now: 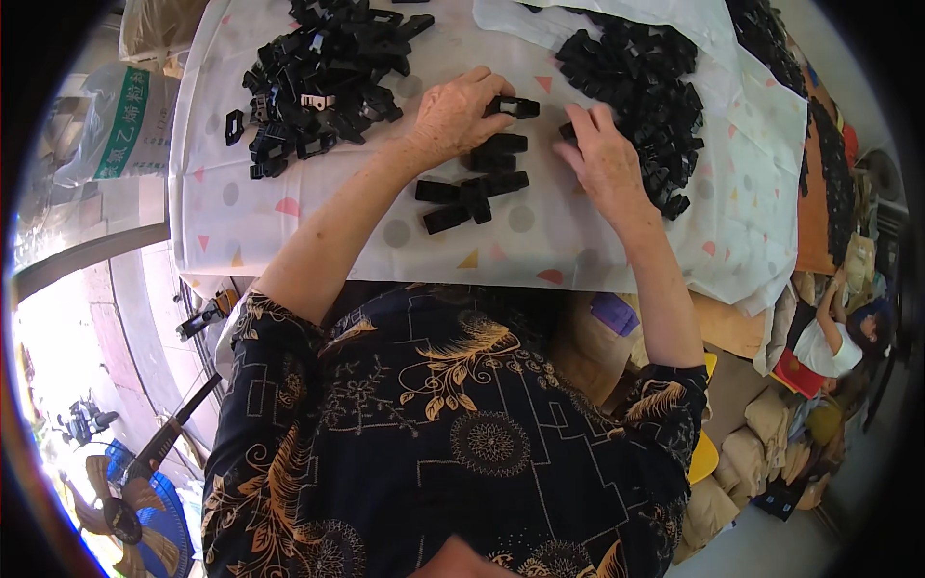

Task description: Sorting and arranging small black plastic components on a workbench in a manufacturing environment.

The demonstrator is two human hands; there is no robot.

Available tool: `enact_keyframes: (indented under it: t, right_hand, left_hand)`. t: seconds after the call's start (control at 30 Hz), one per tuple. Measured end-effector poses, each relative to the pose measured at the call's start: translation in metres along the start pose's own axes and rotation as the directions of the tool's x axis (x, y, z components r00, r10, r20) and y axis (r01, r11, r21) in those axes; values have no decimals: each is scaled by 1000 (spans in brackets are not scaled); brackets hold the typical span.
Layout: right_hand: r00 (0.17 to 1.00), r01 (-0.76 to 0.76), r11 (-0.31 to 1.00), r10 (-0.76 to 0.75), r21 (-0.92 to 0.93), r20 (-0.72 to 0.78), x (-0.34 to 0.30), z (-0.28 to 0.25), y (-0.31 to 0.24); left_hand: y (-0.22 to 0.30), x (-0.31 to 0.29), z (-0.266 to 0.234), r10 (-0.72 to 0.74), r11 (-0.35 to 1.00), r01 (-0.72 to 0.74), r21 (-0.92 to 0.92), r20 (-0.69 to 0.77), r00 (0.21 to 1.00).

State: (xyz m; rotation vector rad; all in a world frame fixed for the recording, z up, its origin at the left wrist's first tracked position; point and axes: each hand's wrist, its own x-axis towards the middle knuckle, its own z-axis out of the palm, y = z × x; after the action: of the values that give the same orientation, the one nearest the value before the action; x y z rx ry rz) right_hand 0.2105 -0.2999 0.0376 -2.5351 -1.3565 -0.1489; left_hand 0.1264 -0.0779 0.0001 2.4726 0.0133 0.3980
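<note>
My left hand (461,114) is closed around a black plastic part (517,107), pinched between thumb and fingers just above the table. Closer to me, several similar black parts (445,192) lie in a loose, partly overlapping group. My right hand (607,162) is closed too, with a small dark piece (568,130) showing at its fingertips; most of that piece is hidden by the fingers. Beyond the left hand spreads a large heap of black plastic parts (371,60), some with metal bits. Another heap of black pieces (641,82) lies beside and beyond the right hand.
A pale tablecloth (337,252) with coloured shapes covers the table, its near edge close to my body. On the left are a plastic sack (120,120) and a fan (125,520). A person (833,342) sits at the far right near piled sacks (742,462).
</note>
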Motion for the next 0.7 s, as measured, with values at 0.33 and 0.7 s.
enact_keyframes:
  t: [0.33,0.7]
  right_hand:
    - [974,97,961,-146,259,173,9,-30,16]
    - [964,231,869,-144,438,-222,42,4,-13]
  left_hand:
    - [2,-9,-6,-51,995,53,-80,19,998]
    - [0,-6,1,-32,997,32,-74,-2,999]
